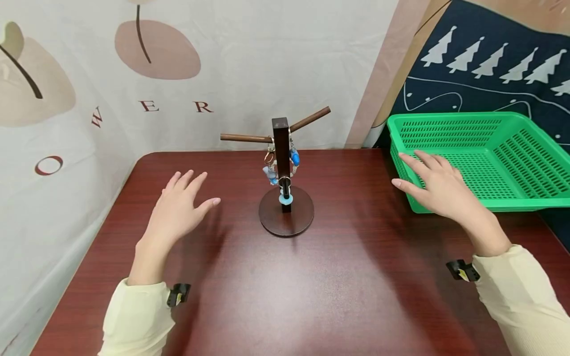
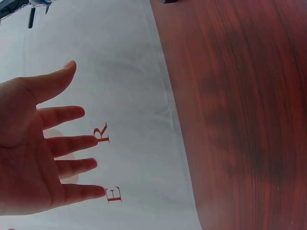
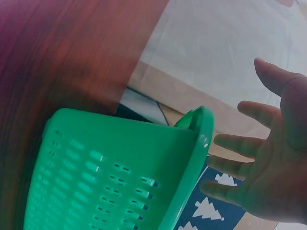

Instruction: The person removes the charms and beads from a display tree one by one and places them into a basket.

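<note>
My left hand [image 1: 175, 210] hovers over the left part of the table, fingers spread and holding nothing. On the other side my right hand [image 1: 438, 185] overlaps the near left rim of a green plastic basket [image 1: 512, 203], its fingers extended and nothing in them. Between the hands stands a dark wooden rack [image 1: 281, 148] with a round base and rod arms. Blue-and-white trinkets with metal rings hang from it: one charm [image 1: 270, 174] on the left arm, a bright blue one [image 1: 294, 157] on the right arm, and a pale blue one [image 1: 286, 199] on the front peg.
The reddish-brown table [image 1: 276, 296] carries the rack and the basket, which sits at its back right. A white printed cloth [image 1: 267, 59] hangs behind the table and along its left side. A dark blue cloth with white trees [image 1: 483, 62] is behind the basket.
</note>
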The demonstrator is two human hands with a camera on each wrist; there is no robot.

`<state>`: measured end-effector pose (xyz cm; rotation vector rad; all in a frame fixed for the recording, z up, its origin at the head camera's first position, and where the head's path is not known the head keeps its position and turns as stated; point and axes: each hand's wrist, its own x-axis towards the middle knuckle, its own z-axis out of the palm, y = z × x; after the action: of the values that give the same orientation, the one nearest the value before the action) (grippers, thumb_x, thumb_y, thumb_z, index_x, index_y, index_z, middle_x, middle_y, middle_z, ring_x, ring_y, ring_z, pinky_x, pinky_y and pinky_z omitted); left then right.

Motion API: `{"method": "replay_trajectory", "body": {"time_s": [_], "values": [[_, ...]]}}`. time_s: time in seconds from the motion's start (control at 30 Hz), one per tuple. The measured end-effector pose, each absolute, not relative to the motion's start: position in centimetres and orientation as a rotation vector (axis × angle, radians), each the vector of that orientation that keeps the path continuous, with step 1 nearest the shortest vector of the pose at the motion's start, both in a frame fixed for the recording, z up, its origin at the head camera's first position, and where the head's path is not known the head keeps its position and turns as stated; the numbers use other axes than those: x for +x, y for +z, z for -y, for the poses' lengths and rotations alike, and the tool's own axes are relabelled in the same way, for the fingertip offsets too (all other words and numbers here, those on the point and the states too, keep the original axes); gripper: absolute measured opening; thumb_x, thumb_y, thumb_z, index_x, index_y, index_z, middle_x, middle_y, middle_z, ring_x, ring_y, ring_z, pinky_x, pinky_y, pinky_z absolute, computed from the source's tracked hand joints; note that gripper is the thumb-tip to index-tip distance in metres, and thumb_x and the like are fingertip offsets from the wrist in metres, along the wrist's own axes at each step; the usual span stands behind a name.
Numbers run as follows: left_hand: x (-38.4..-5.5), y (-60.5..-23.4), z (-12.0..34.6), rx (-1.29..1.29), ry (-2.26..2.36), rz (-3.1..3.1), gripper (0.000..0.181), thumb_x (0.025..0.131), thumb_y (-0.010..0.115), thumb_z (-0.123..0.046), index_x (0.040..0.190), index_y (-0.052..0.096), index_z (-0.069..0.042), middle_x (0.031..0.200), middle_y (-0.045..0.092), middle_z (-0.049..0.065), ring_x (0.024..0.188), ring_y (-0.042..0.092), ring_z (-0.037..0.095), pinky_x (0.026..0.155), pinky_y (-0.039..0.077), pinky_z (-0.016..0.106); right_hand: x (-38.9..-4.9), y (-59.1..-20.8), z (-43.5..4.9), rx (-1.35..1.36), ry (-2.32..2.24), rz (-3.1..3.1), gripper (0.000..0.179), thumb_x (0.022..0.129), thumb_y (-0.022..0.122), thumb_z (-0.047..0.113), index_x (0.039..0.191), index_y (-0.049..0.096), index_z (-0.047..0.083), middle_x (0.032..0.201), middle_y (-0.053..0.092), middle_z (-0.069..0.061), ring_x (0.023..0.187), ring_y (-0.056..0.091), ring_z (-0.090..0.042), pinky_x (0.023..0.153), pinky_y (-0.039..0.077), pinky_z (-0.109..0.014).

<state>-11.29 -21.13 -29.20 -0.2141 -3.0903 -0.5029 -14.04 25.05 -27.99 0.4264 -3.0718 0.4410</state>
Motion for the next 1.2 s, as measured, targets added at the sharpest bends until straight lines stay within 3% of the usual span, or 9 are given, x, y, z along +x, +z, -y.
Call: {"method": "replay_trajectory", "body": {"time_s": [0.3, 0.53, 0.83, 1.2], "values": [[-11.9, -28.6, 20.4, -0.235, -0.722, 3.073, 0.055, 0.088, 0.06, -0.024, 0.134, 0.041, -0.002, 0.127, 0.049, 0.022, 0.118, 0.041, 0.04, 0.094, 0.031, 0.053, -14.5, -27.7, -24.2, 0.604, 0.723, 3.035, 0.059, 0.09, 0.058, 0.03, 0.136, 0.038, -0.001, 0.134, 0.039, -0.026, 0.121, 0.034, -0.044, 0.096, 0.025, -0.056], [-12.5, -27.9, 19.6, -0.235, -0.937, 2.976, 0.045, 0.088, 0.061, -0.022, 0.128, 0.05, -0.005, 0.106, 0.063, 0.015, 0.1, 0.056, 0.031, 0.087, 0.039, 0.046, -14.1, -28.2, -23.6, 0.619, 0.832, 3.071, 0.051, 0.091, 0.055, 0.031, 0.131, 0.045, 0.001, 0.121, 0.053, -0.019, 0.102, 0.05, -0.032, 0.081, 0.04, -0.048], [-12.7, -25.1, 18.9, -0.288, -1.042, 2.851, 0.037, 0.089, 0.06, -0.026, 0.121, 0.057, -0.009, 0.099, 0.066, 0.009, 0.091, 0.061, 0.024, 0.08, 0.041, 0.039, -14.1, -28.6, -23.2, 0.65, 0.822, 3.073, 0.044, 0.091, 0.056, 0.029, 0.126, 0.05, 0.001, 0.113, 0.058, -0.017, 0.097, 0.052, -0.027, 0.08, 0.04, -0.046], [-12.6, -21.3, 18.0, -0.329, -1.147, 2.71, 0.032, 0.088, 0.061, -0.027, 0.117, 0.061, -0.012, 0.097, 0.066, 0.007, 0.078, 0.057, 0.006, 0.068, 0.038, 0.024, -14.2, -28.6, -23.1, 0.651, 0.857, 3.077, 0.05, 0.091, 0.056, 0.029, 0.131, 0.044, 0.003, 0.113, 0.058, -0.017, 0.099, 0.053, -0.031, 0.079, 0.042, -0.045]]}}
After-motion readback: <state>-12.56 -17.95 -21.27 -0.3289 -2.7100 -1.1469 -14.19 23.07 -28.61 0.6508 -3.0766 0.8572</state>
